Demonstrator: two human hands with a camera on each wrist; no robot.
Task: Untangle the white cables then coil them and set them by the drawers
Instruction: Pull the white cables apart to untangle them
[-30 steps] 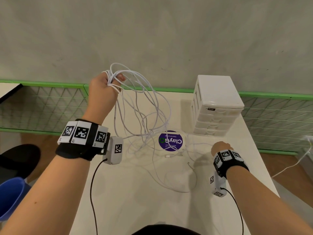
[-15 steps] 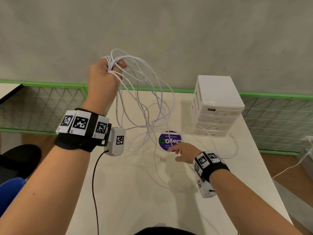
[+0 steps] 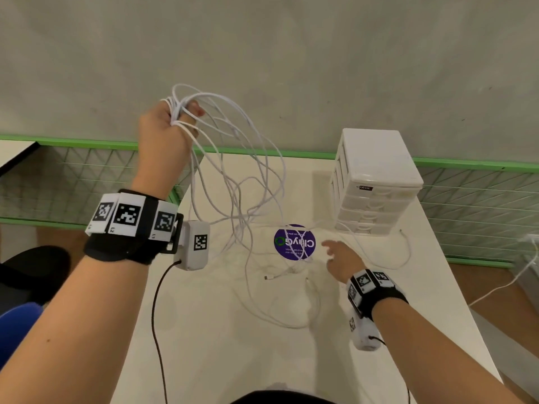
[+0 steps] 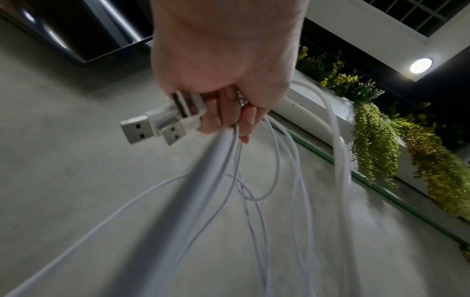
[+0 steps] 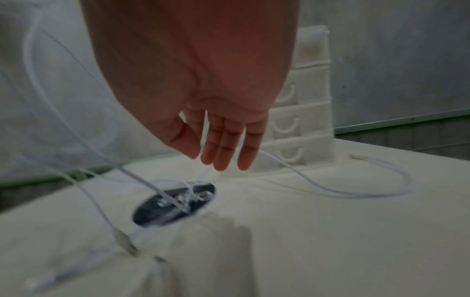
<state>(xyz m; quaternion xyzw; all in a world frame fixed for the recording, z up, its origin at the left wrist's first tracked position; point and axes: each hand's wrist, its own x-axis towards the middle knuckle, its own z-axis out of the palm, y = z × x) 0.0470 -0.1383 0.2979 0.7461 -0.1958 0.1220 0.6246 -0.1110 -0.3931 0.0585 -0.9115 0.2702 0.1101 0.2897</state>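
Observation:
My left hand (image 3: 166, 126) is raised high over the table's far left corner and grips a bundle of white cables (image 3: 233, 170). Their loops hang tangled down to the table. In the left wrist view the fingers (image 4: 223, 112) curl round several USB plugs (image 4: 152, 126) and the cords. My right hand (image 3: 338, 255) hovers low over the table beside a purple round sticker (image 3: 294, 242), fingers (image 5: 223, 148) straight and holding nothing. Loose cable ends (image 3: 280, 275) lie on the table near it. The white drawers (image 3: 376, 182) stand at the far right.
A cable loop (image 3: 402, 258) lies in front of the drawers (image 5: 305, 112). The white table (image 3: 233, 345) ends at a green-edged mesh fence (image 3: 73, 176) against a grey wall. A blue object (image 3: 14, 330) and a dark seat sit at lower left. Another white cord (image 3: 507, 284) runs over the floor at right.
My left hand lifted the cable bundle higher. My right hand moved from near the drawers leftward to the purple sticker and opened its fingers over the loose ends.

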